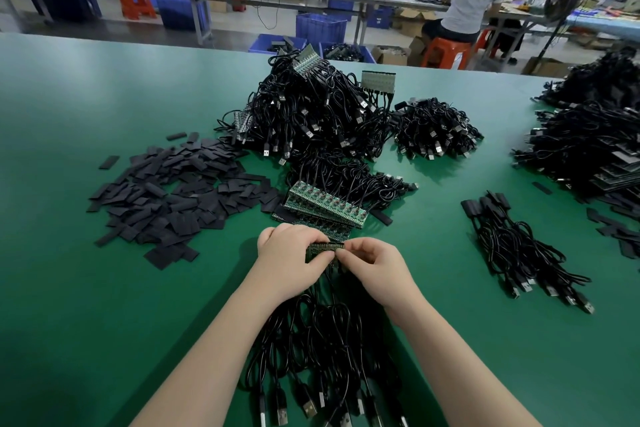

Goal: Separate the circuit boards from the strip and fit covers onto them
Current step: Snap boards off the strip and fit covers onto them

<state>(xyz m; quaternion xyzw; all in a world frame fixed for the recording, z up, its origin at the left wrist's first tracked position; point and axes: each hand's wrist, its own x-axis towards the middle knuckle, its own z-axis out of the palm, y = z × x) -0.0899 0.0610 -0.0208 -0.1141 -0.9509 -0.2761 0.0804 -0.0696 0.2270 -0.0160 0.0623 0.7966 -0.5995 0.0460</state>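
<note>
Both hands hold one green strip of circuit boards [322,248] just above the green table [86,305]. My left hand [289,255] grips the strip's left part, fingers curled over its top edge. My right hand [372,262] pinches the strip's right end between thumb and fingers. Black USB cables [329,340] hang from the strip toward me, between my forearms. More board strips [323,206] lie stacked just beyond my hands. A heap of flat black covers [173,201] spreads out to the left.
A tall pile of cabled strips [311,114] rises at the centre back, with a smaller cable heap [434,128] to its right. Covered cables [523,246] lie at the right, and large piles [588,149] fill the far right edge. People sit at benches behind.
</note>
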